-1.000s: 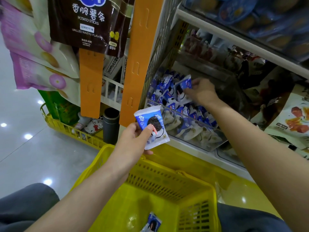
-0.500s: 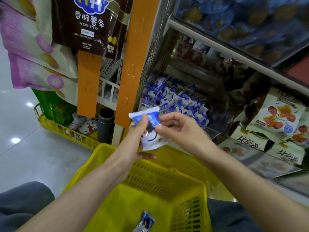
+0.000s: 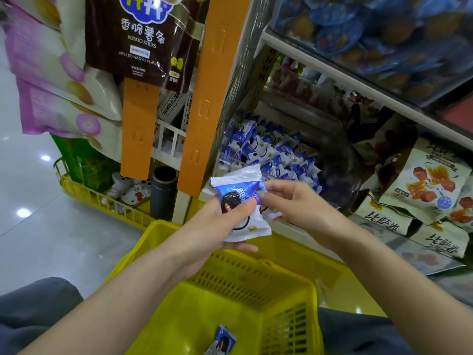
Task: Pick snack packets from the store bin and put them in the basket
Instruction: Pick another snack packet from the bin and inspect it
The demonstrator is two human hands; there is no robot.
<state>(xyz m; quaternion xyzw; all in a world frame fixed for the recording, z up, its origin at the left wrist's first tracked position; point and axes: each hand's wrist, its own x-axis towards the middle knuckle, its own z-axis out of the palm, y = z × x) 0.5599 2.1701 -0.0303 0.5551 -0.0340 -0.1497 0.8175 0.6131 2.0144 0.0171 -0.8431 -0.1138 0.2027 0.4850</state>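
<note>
My left hand [image 3: 220, 226] grips a blue-and-white snack packet [image 3: 236, 190] with a dark cookie picture, held above the yellow basket [image 3: 158, 234]. My right hand [image 3: 291, 203] pinches the right edge of a second packet [image 3: 271, 214], which is tucked behind the first and mostly hidden. Just beyond the hands, the clear store bin [image 3: 222, 167] holds several more of the same blue packets [image 3: 271, 149]. One packet [image 3: 223, 342] lies on the basket's floor near the bottom of the view.
Two orange hanging strips [image 3: 204, 103] and a dark potato-sticks bag [image 3: 143, 39] hang left of the bin. A shelf [image 3: 332, 75] runs above it. Beige snack bags [image 3: 425, 185] lie at the right. A low yellow rack [image 3: 84, 193] and a black cylinder [image 3: 163, 190] stand on the floor.
My right hand left the bin with a packet and came down to my left hand. Both hands now hold packets together above the basket.
</note>
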